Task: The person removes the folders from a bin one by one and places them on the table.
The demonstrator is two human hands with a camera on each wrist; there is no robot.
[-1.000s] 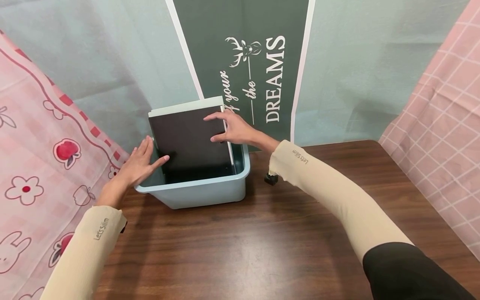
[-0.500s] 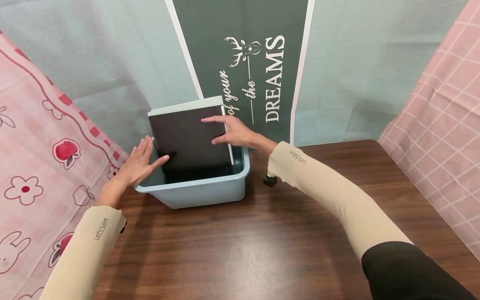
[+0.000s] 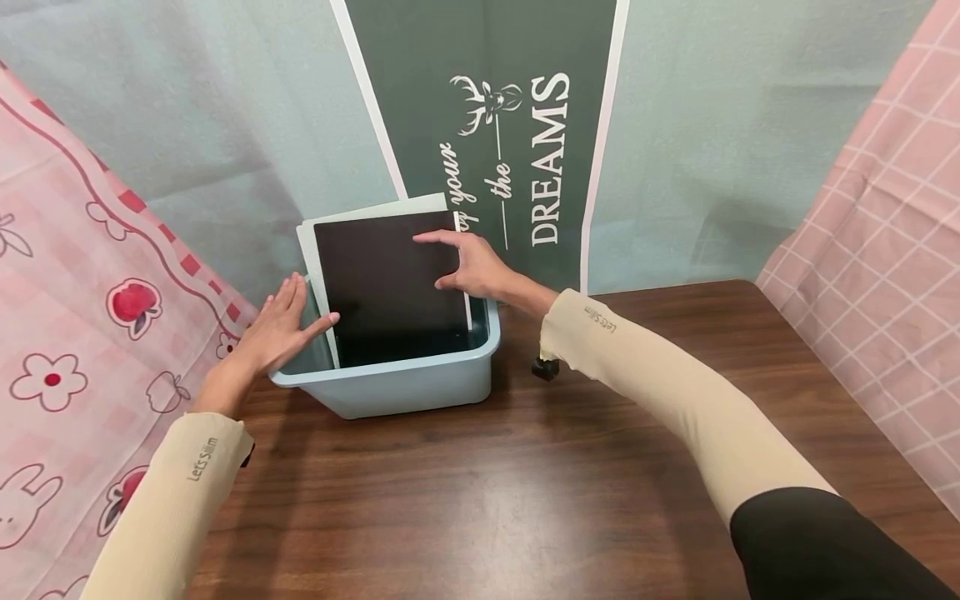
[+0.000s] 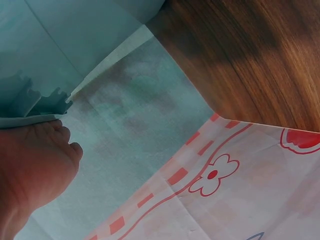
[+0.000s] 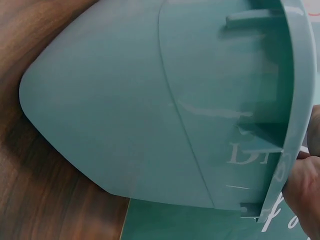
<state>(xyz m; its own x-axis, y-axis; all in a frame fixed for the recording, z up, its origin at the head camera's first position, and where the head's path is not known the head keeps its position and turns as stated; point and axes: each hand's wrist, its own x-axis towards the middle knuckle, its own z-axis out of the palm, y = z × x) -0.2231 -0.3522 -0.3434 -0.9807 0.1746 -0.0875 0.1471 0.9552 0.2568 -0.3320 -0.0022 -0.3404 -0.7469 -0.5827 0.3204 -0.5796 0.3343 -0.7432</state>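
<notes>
A light blue plastic bin (image 3: 412,385) stands on the table against the back curtain. Upright inside it leans a black-covered book (image 3: 382,275) with a white right edge. Behind that, pale green boards or covers (image 3: 382,210) show above and to its left. My right hand (image 3: 482,267) holds the black book at its right edge, index finger and thumb in front of the cover, the other fingers hidden. On the bin's left rim rests my left hand (image 3: 276,332), fingers straight and thumb reaching over the inside. The right wrist view shows mainly the bin's outer wall (image 5: 110,110).
The brown wooden table (image 3: 480,517) stretches in front and to the right. A pink printed curtain (image 3: 67,292) closes the left side, a pink checked one (image 3: 877,233) the right. The green backdrop (image 3: 495,50) with white lettering hangs directly behind the bin.
The black book has shifted right together with my right hand, uncovering a pale green strip along its left side. My left hand and the bin stay in place.
</notes>
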